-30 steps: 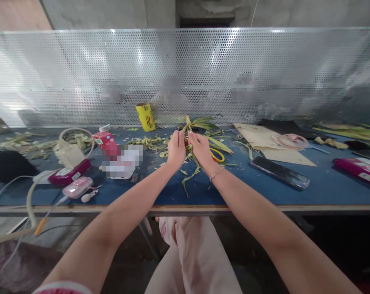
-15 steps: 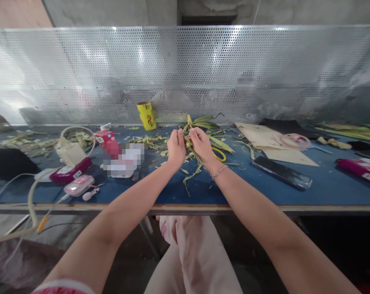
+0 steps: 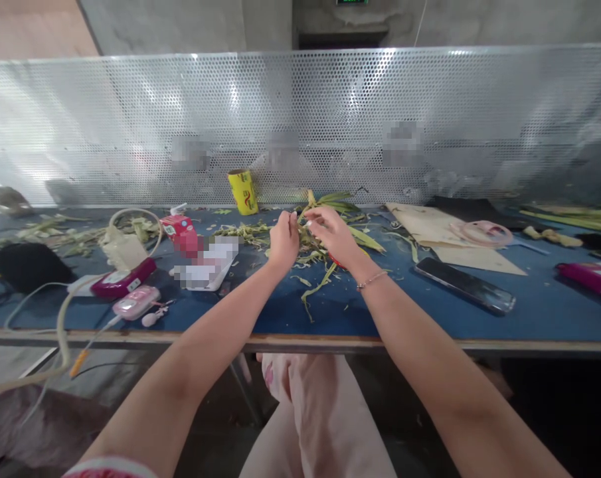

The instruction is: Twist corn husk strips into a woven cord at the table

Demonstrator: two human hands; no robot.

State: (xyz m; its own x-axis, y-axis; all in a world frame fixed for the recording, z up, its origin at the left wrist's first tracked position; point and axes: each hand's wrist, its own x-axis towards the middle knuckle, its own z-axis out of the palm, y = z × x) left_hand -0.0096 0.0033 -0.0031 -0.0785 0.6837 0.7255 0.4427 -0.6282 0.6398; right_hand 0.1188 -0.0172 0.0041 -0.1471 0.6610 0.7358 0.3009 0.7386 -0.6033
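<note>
My left hand [image 3: 284, 240] is raised over the blue table with thumb and fingers pinched together; whatever it pinches is too small to make out. Close beside it, my right hand [image 3: 334, 234] has its fingers loosely apart, and no held thing shows in it. Beneath and behind both hands lies a heap of green leaf strips and shreds [image 3: 310, 255]. A bundle of long green leaves [image 3: 336, 199] with a pale stem end is just beyond. Partly hidden under my right hand is a red, curved item [image 3: 334, 259].
A yellow printed roll [image 3: 243, 192] stands by the perforated metal screen [image 3: 330, 106]. To the left are a red drink carton [image 3: 178, 229], a white tray [image 3: 208, 265] and a pink device [image 3: 137, 302] with cables. Rightward lie a phone [image 3: 464, 284] and brown paper [image 3: 420, 226].
My right hand has loosened from a closed grip on leaf strips and turned flatter, its fingers opening. My left hand stays pinched. The view has tipped slightly upward.
</note>
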